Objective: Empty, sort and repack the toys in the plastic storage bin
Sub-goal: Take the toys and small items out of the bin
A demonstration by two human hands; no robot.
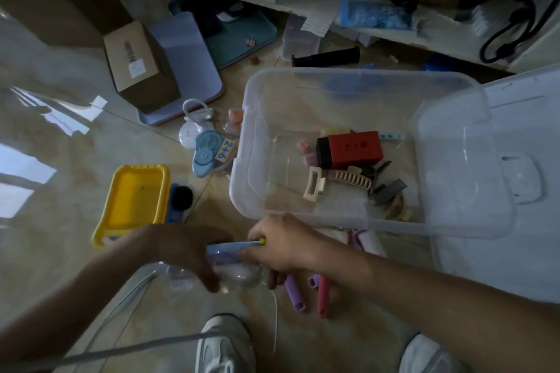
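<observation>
Nearest the camera, at 6 o'clock, both hands meet over the floor: the left hand curls its fingers over a clear plastic pouch, while the right hand pinches a pale blue strip lying along the pouch's top. Both sets of fingers are closed on this 1 bundle, though what exactly sits inside is too blurred to tell. Risk, as I judge it: the slick pouch could slip or spill its contents (it is held only at the edges). Just beyond the right fingers, at 5 o'clock, a purple tube and a red tube lie loose underfoot. At 9 o'clock rests a yellow tray. Farther, at 1 o'clock, the storage bin holds a red block and hair clips, well apart from the hands.
</observation>
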